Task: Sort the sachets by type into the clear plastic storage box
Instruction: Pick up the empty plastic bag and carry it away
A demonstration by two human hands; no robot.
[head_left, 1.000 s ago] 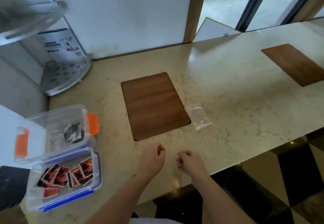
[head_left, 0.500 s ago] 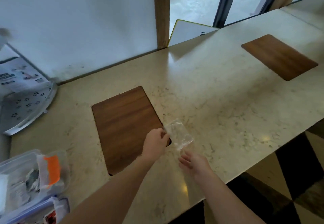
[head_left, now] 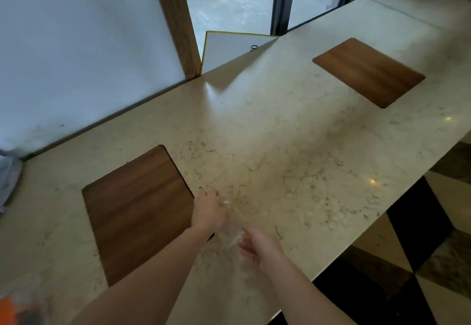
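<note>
Though blurred, clear crinkled bag [head_left: 230,233]

between the left hand [head_left: 209,212] and right hand [head_left: 257,245] a clear plastic bag [head_left: 230,233] is motion-blurred, its outline and any contents unreadable; neither hand's grip on it can be made out. far left of the hands, an orange-tabbed box corner [head_left: 10,309] is blurred and cut off by the bottom edge.

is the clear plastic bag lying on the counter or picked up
Picked up: the clear plastic bag hangs between the left hand and right hand.
</note>
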